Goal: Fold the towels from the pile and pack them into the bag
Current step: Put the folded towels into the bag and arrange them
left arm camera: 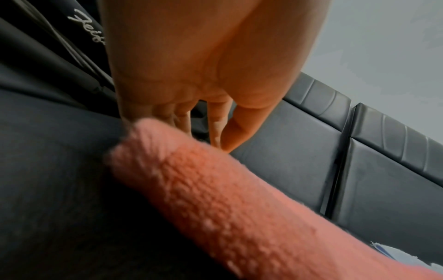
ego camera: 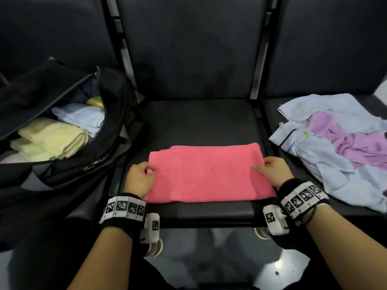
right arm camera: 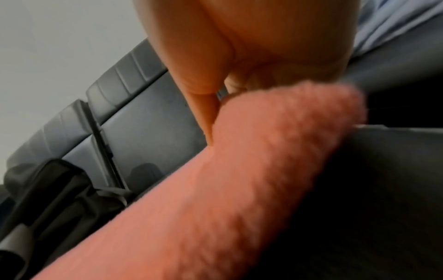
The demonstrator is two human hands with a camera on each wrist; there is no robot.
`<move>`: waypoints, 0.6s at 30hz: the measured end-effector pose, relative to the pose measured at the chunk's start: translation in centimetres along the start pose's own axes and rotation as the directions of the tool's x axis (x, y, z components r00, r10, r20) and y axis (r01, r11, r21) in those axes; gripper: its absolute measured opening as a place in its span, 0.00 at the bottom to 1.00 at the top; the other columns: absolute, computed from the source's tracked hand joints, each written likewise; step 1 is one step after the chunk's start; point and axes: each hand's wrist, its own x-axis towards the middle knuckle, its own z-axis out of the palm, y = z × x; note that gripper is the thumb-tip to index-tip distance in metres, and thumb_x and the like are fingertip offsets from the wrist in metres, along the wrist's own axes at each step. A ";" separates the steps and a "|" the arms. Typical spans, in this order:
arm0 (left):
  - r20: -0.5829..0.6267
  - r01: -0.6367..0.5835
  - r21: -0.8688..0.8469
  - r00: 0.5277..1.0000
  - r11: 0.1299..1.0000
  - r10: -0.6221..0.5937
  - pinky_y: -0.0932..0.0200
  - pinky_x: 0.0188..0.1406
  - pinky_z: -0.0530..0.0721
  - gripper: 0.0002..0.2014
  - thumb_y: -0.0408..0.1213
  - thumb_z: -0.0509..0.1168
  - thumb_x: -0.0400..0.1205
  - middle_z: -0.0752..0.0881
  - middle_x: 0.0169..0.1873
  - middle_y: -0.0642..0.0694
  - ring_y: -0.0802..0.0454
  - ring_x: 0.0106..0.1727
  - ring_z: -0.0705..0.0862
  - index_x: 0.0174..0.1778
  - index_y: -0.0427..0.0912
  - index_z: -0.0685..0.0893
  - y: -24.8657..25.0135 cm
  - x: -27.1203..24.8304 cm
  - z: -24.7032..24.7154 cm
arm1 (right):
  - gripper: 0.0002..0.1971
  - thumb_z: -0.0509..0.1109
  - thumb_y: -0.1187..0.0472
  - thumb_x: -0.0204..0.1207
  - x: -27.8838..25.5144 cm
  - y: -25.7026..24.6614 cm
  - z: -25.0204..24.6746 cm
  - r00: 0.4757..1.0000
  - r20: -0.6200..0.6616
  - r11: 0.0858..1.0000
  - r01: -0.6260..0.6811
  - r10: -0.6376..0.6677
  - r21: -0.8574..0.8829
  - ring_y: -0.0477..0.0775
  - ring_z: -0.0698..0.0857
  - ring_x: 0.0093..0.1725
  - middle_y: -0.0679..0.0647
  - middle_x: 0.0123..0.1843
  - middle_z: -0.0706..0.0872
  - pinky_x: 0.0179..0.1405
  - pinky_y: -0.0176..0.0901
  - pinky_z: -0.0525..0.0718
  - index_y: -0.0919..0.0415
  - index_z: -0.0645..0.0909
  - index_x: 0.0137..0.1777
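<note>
A pink towel lies folded into a flat rectangle on the middle black seat. My left hand pinches its left edge, thumb on top. My right hand pinches its right edge the same way. In the left wrist view my left hand comes down onto the pink towel. The right wrist view shows my right hand with its thumb lying on the pink towel. The black bag lies unzipped on the left seat. A loose pile of towels covers the right seat.
Inside the bag lie folded yellow towels and a light blue one. The pile holds light blue cloth and a purple towel. Dark seat backs rise behind. Metal bars separate the seats.
</note>
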 end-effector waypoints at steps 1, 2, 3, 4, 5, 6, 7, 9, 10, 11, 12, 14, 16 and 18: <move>0.006 0.007 -0.007 1.000 1.000 -0.007 0.50 0.67 0.80 0.14 0.28 0.65 0.79 0.86 0.58 0.37 0.40 0.58 0.85 0.55 0.44 0.92 0.0 -0.1 0.0 | 0.09 0.79 0.65 0.71 -0.2 -0.2 -0.1 1.000 0.016 0.999 -0.012 0.011 0.041 0.55 0.79 0.36 0.57 0.32 0.82 0.39 0.49 0.77 0.72 0.84 0.40; 0.011 0.011 -0.013 1.000 1.000 -0.010 0.50 0.68 0.79 0.14 0.28 0.65 0.79 0.85 0.59 0.36 0.40 0.59 0.85 0.55 0.44 0.92 0.0 -0.3 0.0 | 0.08 0.78 0.68 0.70 -0.3 -0.4 -0.5 1.000 0.018 0.996 -0.015 0.014 0.084 0.55 0.79 0.35 0.58 0.32 0.82 0.37 0.46 0.78 0.74 0.85 0.40; 0.015 0.008 -0.015 1.000 1.000 -0.008 0.49 0.69 0.79 0.14 0.28 0.65 0.79 0.85 0.59 0.36 0.40 0.59 0.85 0.56 0.43 0.92 -0.1 -0.5 0.2 | 0.05 0.78 0.70 0.70 -0.5 -0.6 -1.0 1.000 0.005 0.992 -0.005 0.004 0.124 0.52 0.78 0.32 0.58 0.32 0.83 0.34 0.41 0.78 0.74 0.86 0.41; 0.018 -0.004 -0.013 1.000 1.000 0.004 0.50 0.69 0.79 0.15 0.27 0.65 0.79 0.86 0.60 0.35 0.40 0.59 0.85 0.56 0.42 0.92 0.0 -0.8 0.4 | 0.04 0.78 0.71 0.70 -0.5 -0.9 -1.8 1.000 -0.021 0.988 0.020 -0.017 0.150 0.48 0.78 0.30 0.56 0.32 0.83 0.30 0.34 0.77 0.72 0.87 0.42; 0.022 -0.023 -0.007 0.999 1.000 0.023 0.52 0.68 0.79 0.15 0.27 0.65 0.80 0.86 0.60 0.35 0.40 0.59 0.86 0.56 0.41 0.93 0.1 -1.1 0.7 | 0.03 0.78 0.71 0.70 -0.6 -1.1 -2.6 0.998 -0.048 0.987 0.045 -0.038 0.157 0.44 0.78 0.28 0.55 0.32 0.83 0.26 0.27 0.75 0.68 0.88 0.42; 0.025 -0.044 0.002 0.999 0.999 0.044 0.54 0.68 0.79 0.14 0.27 0.65 0.80 0.85 0.60 0.35 0.41 0.60 0.85 0.57 0.40 0.92 0.3 -1.4 1.1 | 0.03 0.79 0.71 0.70 -0.6 -1.2 -3.4 0.997 -0.067 0.987 0.055 -0.045 0.153 0.42 0.78 0.28 0.54 0.32 0.84 0.26 0.24 0.74 0.66 0.88 0.43; 0.029 -0.062 0.008 0.998 0.998 0.062 0.58 0.68 0.77 0.14 0.27 0.65 0.80 0.84 0.60 0.36 0.42 0.60 0.85 0.57 0.40 0.92 0.6 -1.7 1.5 | 0.04 0.79 0.70 0.70 -0.6 -1.3 -4.1 0.997 -0.070 0.987 0.048 -0.038 0.154 0.43 0.80 0.30 0.54 0.34 0.86 0.29 0.24 0.77 0.66 0.89 0.44; 0.045 -0.085 0.005 0.995 0.996 0.084 0.63 0.67 0.74 0.14 0.28 0.65 0.81 0.81 0.60 0.38 0.43 0.61 0.84 0.58 0.41 0.92 1.1 -2.1 2.1 | 0.06 0.77 0.70 0.71 -1.0 -1.6 -5.0 0.999 -0.046 0.980 0.003 0.006 0.199 0.53 0.84 0.38 0.60 0.40 0.89 0.46 0.42 0.85 0.68 0.89 0.48; 0.055 -0.091 0.001 0.994 0.996 0.091 0.62 0.68 0.74 0.14 0.28 0.66 0.81 0.81 0.60 0.38 0.43 0.62 0.83 0.58 0.41 0.92 1.2 -2.2 2.2 | 0.06 0.77 0.70 0.72 -1.4 -1.9 -5.2 0.999 -0.034 0.972 -0.016 0.025 0.235 0.57 0.85 0.42 0.64 0.44 0.90 0.52 0.51 0.85 0.68 0.89 0.49; 0.061 -0.098 -0.001 0.993 0.995 0.098 0.61 0.70 0.74 0.14 0.29 0.66 0.81 0.81 0.60 0.38 0.43 0.62 0.83 0.58 0.42 0.92 1.3 -2.1 2.2 | 0.06 0.76 0.70 0.73 -1.9 -2.4 -5.3 0.999 -0.030 0.962 -0.021 0.031 0.274 0.58 0.85 0.44 0.65 0.46 0.90 0.55 0.56 0.85 0.66 0.89 0.49; 0.059 -0.108 -0.003 0.992 0.994 0.108 0.59 0.70 0.75 0.13 0.29 0.66 0.80 0.82 0.60 0.38 0.43 0.62 0.83 0.58 0.43 0.92 1.5 -1.9 2.1 | 0.06 0.75 0.70 0.75 -2.4 -3.2 -5.3 0.999 -0.024 0.949 -0.015 0.024 0.316 0.58 0.85 0.45 0.65 0.47 0.90 0.54 0.55 0.86 0.65 0.88 0.51; 0.033 -0.129 -0.034 0.991 0.991 0.130 0.62 0.66 0.76 0.13 0.30 0.68 0.80 0.82 0.56 0.41 0.45 0.58 0.83 0.57 0.43 0.92 1.9 -1.6 1.8 | 0.09 0.73 0.71 0.76 -3.4 -5.3 -4.6 1.000 0.011 0.918 0.000 -0.005 0.398 0.53 0.85 0.37 0.59 0.39 0.89 0.36 0.41 0.86 0.68 0.88 0.55; 0.011 -0.146 -0.112 0.989 0.983 0.148 0.66 0.60 0.75 0.13 0.29 0.68 0.79 0.82 0.52 0.45 0.51 0.50 0.83 0.57 0.43 0.91 2.7 -1.5 1.5 | 0.09 0.69 0.73 0.78 -4.3 -7.9 -3.3 0.995 0.086 0.888 0.002 -0.046 0.459 0.44 0.77 0.23 0.54 0.32 0.83 0.16 0.33 0.72 0.73 0.85 0.57; 0.042 -0.120 -0.282 0.990 0.952 0.137 0.61 0.56 0.78 0.12 0.27 0.66 0.79 0.85 0.46 0.48 0.53 0.46 0.83 0.55 0.42 0.91 3.5 -1.5 1.5 | 0.09 0.67 0.75 0.78 -5.1 -10.6 -1.2 0.982 0.162 0.874 0.004 -0.095 0.485 0.43 0.72 0.21 0.58 0.38 0.80 0.13 0.30 0.64 0.74 0.84 0.57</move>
